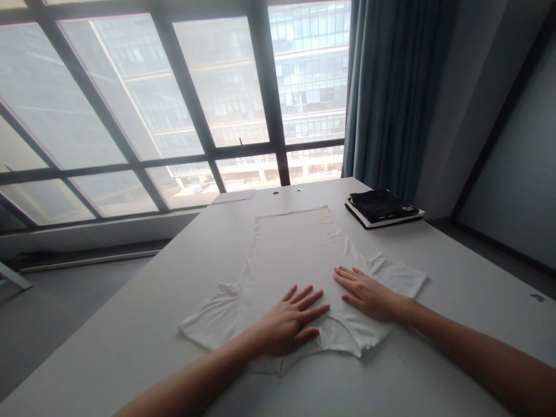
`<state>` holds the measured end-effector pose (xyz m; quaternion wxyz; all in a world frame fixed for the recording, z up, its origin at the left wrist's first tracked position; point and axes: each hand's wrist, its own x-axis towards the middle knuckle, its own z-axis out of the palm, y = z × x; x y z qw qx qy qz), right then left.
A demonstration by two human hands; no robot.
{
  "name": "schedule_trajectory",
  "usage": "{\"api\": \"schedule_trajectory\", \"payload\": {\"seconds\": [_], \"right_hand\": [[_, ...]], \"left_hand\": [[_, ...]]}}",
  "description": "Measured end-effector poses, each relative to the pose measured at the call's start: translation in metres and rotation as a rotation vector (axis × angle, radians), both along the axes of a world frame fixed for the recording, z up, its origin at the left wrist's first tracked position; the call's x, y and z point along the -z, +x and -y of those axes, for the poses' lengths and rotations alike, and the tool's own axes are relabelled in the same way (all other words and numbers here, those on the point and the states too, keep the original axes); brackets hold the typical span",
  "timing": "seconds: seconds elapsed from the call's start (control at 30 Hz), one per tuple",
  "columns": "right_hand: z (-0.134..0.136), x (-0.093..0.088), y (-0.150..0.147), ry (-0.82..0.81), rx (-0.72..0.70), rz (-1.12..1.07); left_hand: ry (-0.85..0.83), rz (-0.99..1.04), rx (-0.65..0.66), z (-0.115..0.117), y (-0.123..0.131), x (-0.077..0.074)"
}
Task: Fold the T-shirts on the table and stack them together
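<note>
A white T-shirt point(295, 249) lies spread on the white table, its neckline toward me and its hem toward the window. Both sleeves reach outward and show wrinkles. My left hand point(289, 321) rests flat on the shirt just left of the neckline, fingers spread, holding nothing. On the right part of the shirt, above the collar, my right hand point(367, 292) lies flat with its fingers stretched out and nothing in it. A small label shows inside the collar near my left thumb.
Folded dark clothing point(377, 204) sits stacked with something white at the table's right rear. A white sheet point(234, 197) lies at the far left edge of the table point(143, 307). A small dark object point(537, 297) is at the right. Behind are windows and a blue curtain point(391, 92).
</note>
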<state>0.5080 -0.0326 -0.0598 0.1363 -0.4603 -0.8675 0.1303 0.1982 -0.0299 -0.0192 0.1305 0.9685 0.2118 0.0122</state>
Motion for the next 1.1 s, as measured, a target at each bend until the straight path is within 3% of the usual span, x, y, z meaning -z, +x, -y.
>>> {"api": "schedule_trajectory", "payload": {"seconds": [1.1], "right_hand": [[0.0020, -0.0045, -0.0024, -0.005, 0.004, -0.016]], "left_hand": [[0.017, 0.022, 0.006, -0.0004, -0.0013, 0.0016]]}}
